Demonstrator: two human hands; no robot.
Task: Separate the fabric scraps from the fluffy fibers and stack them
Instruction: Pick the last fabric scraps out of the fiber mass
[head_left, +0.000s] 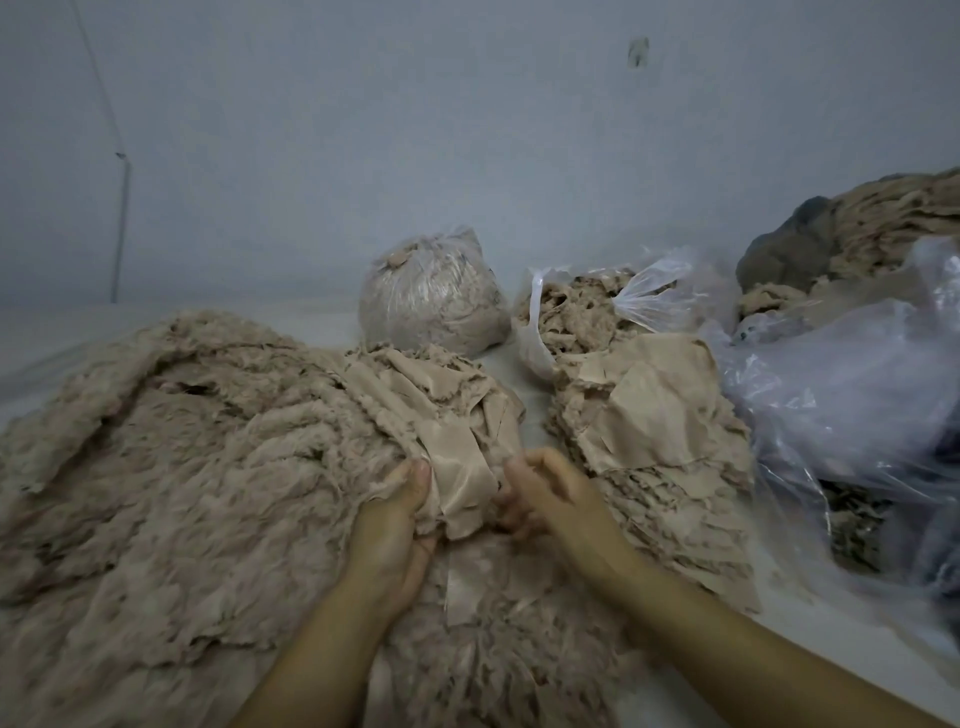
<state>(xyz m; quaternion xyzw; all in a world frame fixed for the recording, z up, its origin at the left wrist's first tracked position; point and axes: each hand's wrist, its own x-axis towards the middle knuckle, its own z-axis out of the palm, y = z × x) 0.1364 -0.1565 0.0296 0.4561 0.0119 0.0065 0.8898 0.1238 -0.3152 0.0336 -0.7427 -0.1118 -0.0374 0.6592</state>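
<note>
Left hand (392, 525) grips a smooth fabric scrap (460, 478) at the fluffy fiber heap's (171, 467) 3 o'clock edge. Right hand (545, 493) is curled, its fingertips hidden — hold cannot be told. Scrap stack (654, 415) lies at 3 o'clock; the clear bag (852, 395) is cut off right.
</note>
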